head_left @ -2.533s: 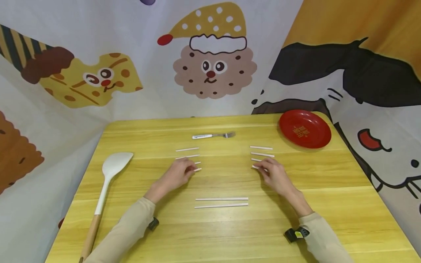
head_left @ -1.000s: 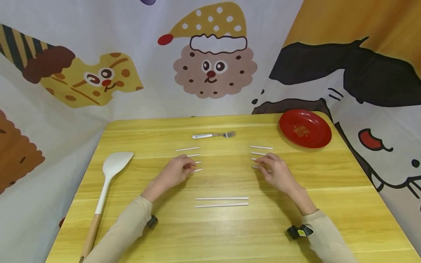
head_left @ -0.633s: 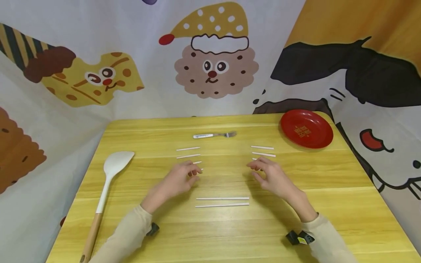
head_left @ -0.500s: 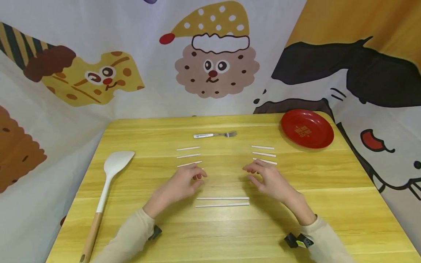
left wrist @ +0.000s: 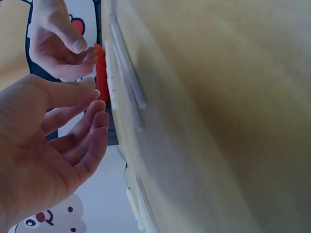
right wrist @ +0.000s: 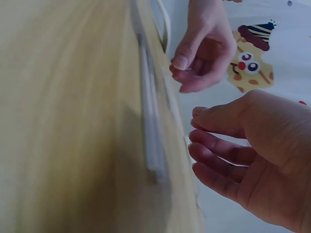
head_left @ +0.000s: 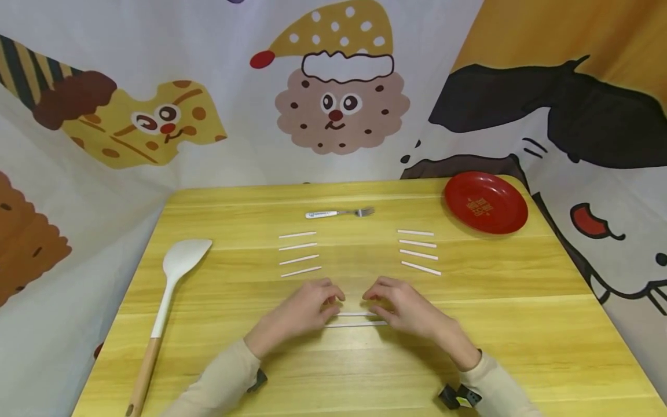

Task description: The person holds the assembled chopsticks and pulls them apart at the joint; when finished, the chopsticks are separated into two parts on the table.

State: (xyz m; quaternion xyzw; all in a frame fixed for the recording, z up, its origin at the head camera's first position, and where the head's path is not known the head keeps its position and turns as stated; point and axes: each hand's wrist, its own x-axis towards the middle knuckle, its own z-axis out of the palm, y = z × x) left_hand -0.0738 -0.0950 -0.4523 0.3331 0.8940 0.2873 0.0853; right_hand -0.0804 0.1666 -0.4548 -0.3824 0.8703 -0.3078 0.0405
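In the head view my left hand (head_left: pixel 304 310) and right hand (head_left: pixel 409 310) hover over two long thin white sticks, one farther (head_left: pixel 354 314) and one nearer (head_left: pixel 359 325). My hands hide the ends of both sticks. The fingers of each hand are loosely bent, with a gap between thumb and fingertips and nothing held. Both wrist views show the hands raised off the tabletop, apart from the sticks. Beyond them lie several short white sticks on the left (head_left: pixel 299 259) and several more on the right (head_left: pixel 419 254), in two stacked rows.
A fork (head_left: pixel 339 214) with a white handle lies at the back of the wooden table (head_left: pixel 354 382). A red plate (head_left: pixel 484 202) sits at the back right corner. Along the left edge rests a white spatula (head_left: pixel 174 269) with a wooden handle. A printed cloth (head_left: pixel 234 162) hangs behind.
Both hands have let go of the nearest short sticks and moved toward the body and inward, over the long sticks. The nearest short sticks now lie fully visible.
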